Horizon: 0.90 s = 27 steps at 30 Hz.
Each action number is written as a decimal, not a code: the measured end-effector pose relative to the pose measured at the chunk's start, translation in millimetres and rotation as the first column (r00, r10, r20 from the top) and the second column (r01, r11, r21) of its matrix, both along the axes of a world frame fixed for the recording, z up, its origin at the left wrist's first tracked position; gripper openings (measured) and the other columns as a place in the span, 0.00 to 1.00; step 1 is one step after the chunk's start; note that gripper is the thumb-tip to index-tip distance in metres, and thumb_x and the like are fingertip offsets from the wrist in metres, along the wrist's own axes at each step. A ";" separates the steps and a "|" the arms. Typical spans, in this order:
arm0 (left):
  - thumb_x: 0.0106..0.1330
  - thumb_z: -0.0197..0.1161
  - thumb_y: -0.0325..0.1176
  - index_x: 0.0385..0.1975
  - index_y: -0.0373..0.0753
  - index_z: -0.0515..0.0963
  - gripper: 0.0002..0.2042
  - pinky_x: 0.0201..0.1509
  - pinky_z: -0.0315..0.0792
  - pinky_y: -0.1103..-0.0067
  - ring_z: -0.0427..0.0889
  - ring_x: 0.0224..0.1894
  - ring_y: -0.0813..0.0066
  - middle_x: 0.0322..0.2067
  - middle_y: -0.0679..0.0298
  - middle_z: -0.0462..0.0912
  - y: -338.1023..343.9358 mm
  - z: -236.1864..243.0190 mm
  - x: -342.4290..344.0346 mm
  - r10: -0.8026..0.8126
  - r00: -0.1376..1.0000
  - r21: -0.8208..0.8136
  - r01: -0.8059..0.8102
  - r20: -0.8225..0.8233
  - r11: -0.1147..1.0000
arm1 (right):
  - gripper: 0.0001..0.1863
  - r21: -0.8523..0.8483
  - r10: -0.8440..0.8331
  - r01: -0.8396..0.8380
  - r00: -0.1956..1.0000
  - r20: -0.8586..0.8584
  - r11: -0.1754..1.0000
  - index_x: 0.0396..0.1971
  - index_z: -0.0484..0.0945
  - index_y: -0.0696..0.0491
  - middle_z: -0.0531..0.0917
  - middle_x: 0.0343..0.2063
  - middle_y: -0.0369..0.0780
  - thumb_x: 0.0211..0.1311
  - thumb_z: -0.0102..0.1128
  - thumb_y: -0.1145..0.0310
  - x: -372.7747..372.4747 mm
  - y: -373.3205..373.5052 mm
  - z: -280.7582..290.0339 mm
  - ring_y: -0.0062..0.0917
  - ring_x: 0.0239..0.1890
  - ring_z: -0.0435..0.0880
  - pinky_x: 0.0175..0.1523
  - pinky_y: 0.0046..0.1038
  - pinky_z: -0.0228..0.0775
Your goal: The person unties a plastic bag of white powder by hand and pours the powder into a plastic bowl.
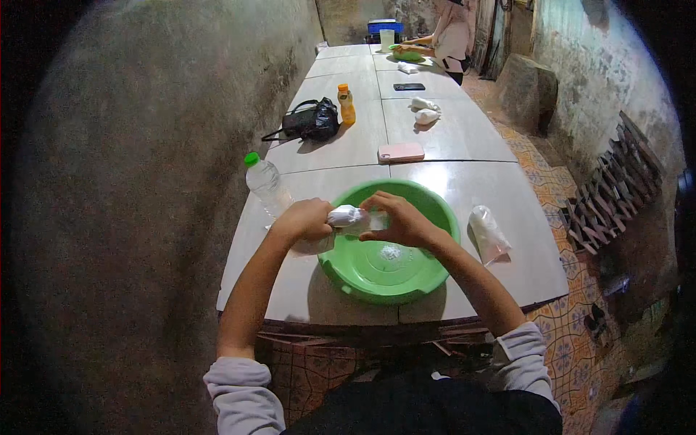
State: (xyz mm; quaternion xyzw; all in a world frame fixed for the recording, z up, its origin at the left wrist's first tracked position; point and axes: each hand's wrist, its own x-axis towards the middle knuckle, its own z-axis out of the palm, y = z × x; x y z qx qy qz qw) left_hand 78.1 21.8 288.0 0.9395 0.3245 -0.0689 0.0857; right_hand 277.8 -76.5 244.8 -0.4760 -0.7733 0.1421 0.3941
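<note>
Both hands meet over a green plastic basin point(428, 206) on the near end of a long pale table point(348, 145). My left hand point(306, 219) grips a small clear plastic bag point(346, 215) filled with white stuff. My right hand point(400, 219) pinches the other end of that same bag, fingers curled around its clear top. A little white powder lies at the bottom of the basin.
A clear water bottle with a green cap point(264, 181) stands left of the basin; a plastic bag point(489, 233) lies to its right. Farther along are a pink phone point(400, 151), a black bag point(313, 120), an orange bottle point(346, 104), white packets point(425, 110). Another person point(451, 36) works at the far end.
</note>
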 end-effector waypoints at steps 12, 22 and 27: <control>0.40 0.58 0.30 0.29 0.39 0.79 0.12 0.37 0.73 0.67 0.80 0.30 0.54 0.26 0.50 0.80 -4.9 1.8 0.3 0.006 1.000 0.020 -0.006 0.008 1.000 | 0.15 -0.074 0.022 -0.008 0.981 0.193 0.997 0.28 0.78 0.57 0.80 0.24 0.45 0.40 0.68 0.65 -12.8 25.5 5.6 0.40 0.28 0.79 0.34 0.33 0.70; 0.41 0.62 0.34 0.33 0.41 0.78 0.15 0.38 0.72 0.67 0.80 0.32 0.54 0.28 0.52 0.80 -12.4 8.9 3.5 -0.017 0.999 -0.040 0.018 0.033 0.999 | 0.07 0.014 -0.021 0.019 0.986 0.166 1.000 0.23 0.78 0.53 0.79 0.20 0.46 0.39 0.62 0.69 -12.6 30.3 -4.1 0.43 0.24 0.78 0.32 0.37 0.70; 0.40 0.59 0.29 0.35 0.42 0.78 0.17 0.39 0.71 0.68 0.79 0.33 0.54 0.29 0.51 0.80 3.9 -8.8 -5.6 0.043 0.999 -0.012 -0.043 0.008 0.999 | 0.09 0.050 -0.020 0.011 0.982 0.186 0.999 0.24 0.79 0.53 0.79 0.21 0.46 0.37 0.62 0.70 -17.5 31.6 -0.9 0.42 0.26 0.78 0.33 0.37 0.70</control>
